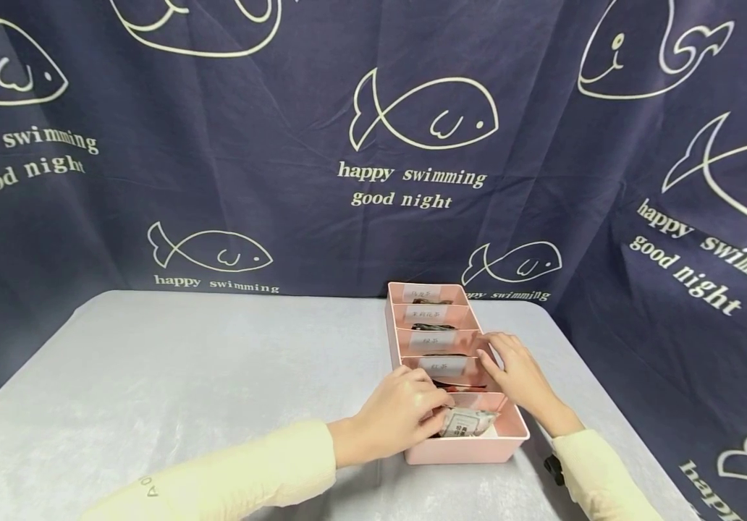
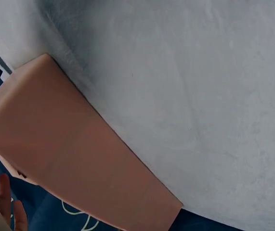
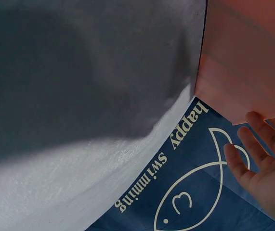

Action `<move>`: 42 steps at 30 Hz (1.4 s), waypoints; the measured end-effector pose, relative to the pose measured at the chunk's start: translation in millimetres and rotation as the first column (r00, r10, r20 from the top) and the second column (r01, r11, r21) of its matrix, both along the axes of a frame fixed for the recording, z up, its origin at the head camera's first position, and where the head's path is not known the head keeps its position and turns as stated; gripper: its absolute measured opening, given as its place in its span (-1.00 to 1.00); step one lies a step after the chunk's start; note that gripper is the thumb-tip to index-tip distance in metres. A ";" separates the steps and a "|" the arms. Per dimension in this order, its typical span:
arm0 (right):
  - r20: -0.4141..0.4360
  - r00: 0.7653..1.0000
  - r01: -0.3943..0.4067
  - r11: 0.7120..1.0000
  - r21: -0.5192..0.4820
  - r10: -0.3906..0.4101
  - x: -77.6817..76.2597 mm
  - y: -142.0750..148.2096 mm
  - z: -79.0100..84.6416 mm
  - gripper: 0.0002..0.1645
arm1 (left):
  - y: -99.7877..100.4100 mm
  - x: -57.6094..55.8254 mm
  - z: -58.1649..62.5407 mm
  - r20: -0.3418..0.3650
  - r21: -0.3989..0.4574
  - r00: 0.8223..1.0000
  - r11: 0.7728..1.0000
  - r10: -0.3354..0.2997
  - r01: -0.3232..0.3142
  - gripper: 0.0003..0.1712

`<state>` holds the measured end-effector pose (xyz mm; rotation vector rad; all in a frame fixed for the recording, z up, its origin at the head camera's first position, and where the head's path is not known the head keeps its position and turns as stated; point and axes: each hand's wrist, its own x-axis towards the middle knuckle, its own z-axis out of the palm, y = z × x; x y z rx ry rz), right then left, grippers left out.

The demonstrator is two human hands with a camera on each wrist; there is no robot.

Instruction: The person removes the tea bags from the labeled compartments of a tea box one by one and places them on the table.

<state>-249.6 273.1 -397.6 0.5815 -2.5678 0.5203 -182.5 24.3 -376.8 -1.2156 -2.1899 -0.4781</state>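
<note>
A long pink divided box [image 1: 461,453] stands on the table, with handwritten labels on its dividers. My left hand [image 1: 399,411] reaches over the left rim at the front compartment. Its thumb and fingers pinch the left end of a pale, shiny tea sachet [image 1: 471,422] with dark printed characters. My right hand [image 1: 522,373] rests at the right rim, fingers loosely extended over the edge near the middle compartments. In the right wrist view, the right hand's fingers [image 3: 256,142] lie beside the box wall. Only the box's outer wall [image 2: 79,139] and a few left fingertips show in the left wrist view.
Dark packets [image 1: 433,328] stand in the rear compartments, and a red packet [image 1: 467,388] sits just behind the front one. The pale grey tabletop [image 1: 217,376] stretches left of the box. Dark blue curtain [image 1: 308,145] with fish drawings hangs behind and at the sides.
</note>
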 end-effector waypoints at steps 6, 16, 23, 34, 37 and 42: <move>-0.014 1.000 -0.009 1.000 0.000 0.009 -2.1 0.6 -1.7 -0.68 | -4.1 -2.3 9.8 -0.016 0.043 1.000 0.999 0.008 -0.007 -0.90; -0.005 1.000 0.015 1.000 0.009 -0.015 -2.1 0.9 -2.4 -0.67 | -15.2 -7.4 31.0 -0.040 0.123 0.999 0.992 0.025 -0.020 -0.90; -0.040 0.999 0.015 1.000 0.010 -0.014 -2.6 1.0 -2.4 -0.69 | -29.3 -15.5 50.2 -0.067 0.209 0.997 0.978 0.040 -0.025 -0.92; -0.029 0.999 0.024 1.000 0.008 -0.024 -3.4 1.0 -2.7 -0.69 | -61.9 -48.5 54.3 -0.002 0.294 0.982 0.939 0.187 -0.178 -0.89; -0.022 1.000 0.021 1.000 0.007 -0.021 -2.6 0.8 -2.5 -0.69 | -70.7 -57.7 49.5 0.013 0.301 0.973 0.927 0.231 -0.224 -0.89; -0.023 1.000 0.018 1.000 0.007 -0.018 -2.1 0.5 -2.5 -0.70 | -84.0 -72.0 42.2 0.042 0.312 0.955 0.905 0.293 -0.291 -0.90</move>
